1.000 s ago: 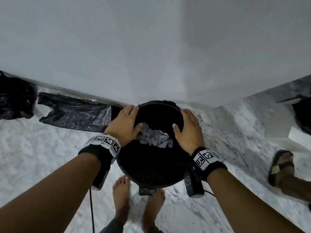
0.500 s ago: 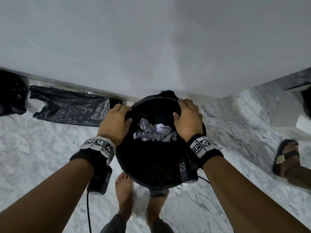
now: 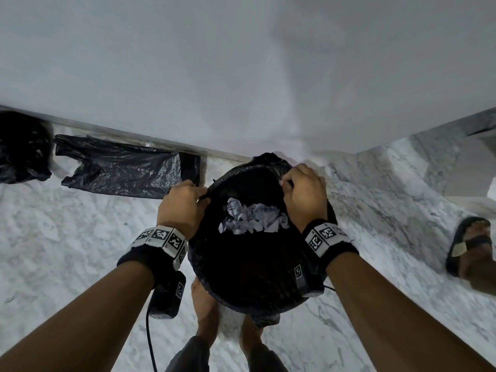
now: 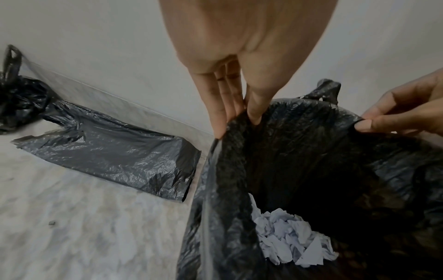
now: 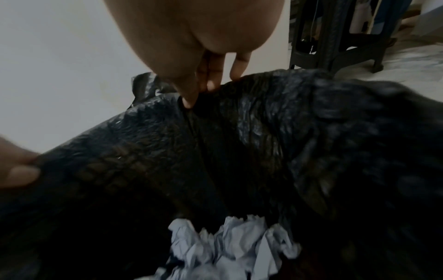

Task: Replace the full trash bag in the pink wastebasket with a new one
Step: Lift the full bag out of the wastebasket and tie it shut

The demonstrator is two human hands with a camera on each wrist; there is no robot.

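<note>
Both hands on the liner's edge, wastebasket at your feet.

Your left hand pinches the full trash bag at its left rim; your right hand pinches the right rim, about equally near. Crumpled paper sits low between them. Pull goes straight up. The spare bag lies flat on the floor, leftward by the wall.

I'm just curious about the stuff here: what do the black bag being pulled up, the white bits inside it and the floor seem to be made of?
Black bag: thin plastic film, slightly glossy; it crinkles and catches light where both hands pinch it.
White bits: probably paper, matte, crumpled with sharp creases.
Floor: looks like polished marble or marble-look tile, white with grey veining; which one I cannot tell.
</note>
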